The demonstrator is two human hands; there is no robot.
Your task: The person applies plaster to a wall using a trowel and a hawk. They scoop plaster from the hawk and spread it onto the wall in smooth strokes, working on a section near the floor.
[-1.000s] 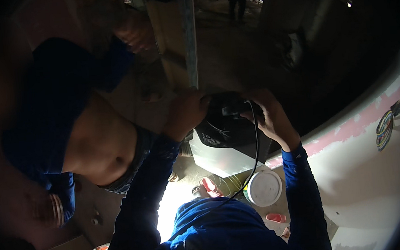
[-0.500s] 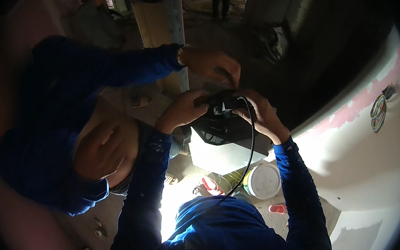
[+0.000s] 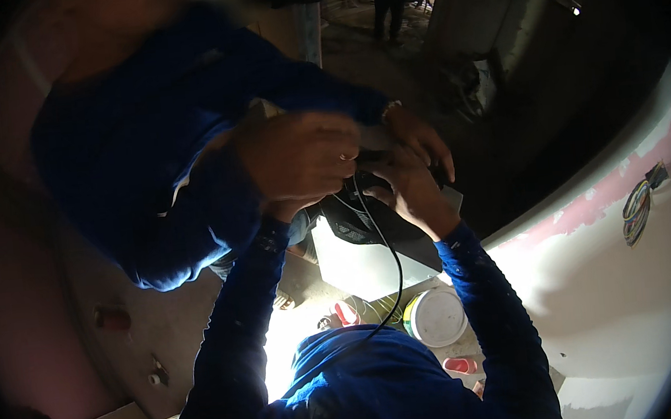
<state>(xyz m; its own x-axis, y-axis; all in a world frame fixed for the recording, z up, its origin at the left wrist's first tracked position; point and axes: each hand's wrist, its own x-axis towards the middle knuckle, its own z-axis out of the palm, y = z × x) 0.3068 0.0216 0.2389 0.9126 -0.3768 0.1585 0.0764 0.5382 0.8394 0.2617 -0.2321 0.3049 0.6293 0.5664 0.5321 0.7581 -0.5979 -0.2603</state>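
A black mesh-panelled item (image 3: 345,223), its exact kind unclear, is held out in front of my chest. A thin black cable (image 3: 398,272) hangs from it in a curve toward my blue shirt. My right hand (image 3: 412,191) grips the item's right side with bent fingers. Of my left hand (image 3: 283,208) only the lower part shows at the item's left; a co-worker's hand (image 3: 299,155) with a ring covers its fingers. The co-worker's other hand (image 3: 425,142), with a bracelet at the wrist, reaches over the far side of the item, next to my right fingers.
Below the item stands a white box-like block (image 3: 356,263). A lidded white bucket (image 3: 439,318) and red slippers (image 3: 461,365) are on the floor. Coloured wires (image 3: 636,211) stick out of the right wall. Another person (image 3: 389,1) stands far off.
The co-worker has leaned in from the left. One of their hands has risen over my left hand, and the other has moved right, beside my right hand. The cable has shifted left.
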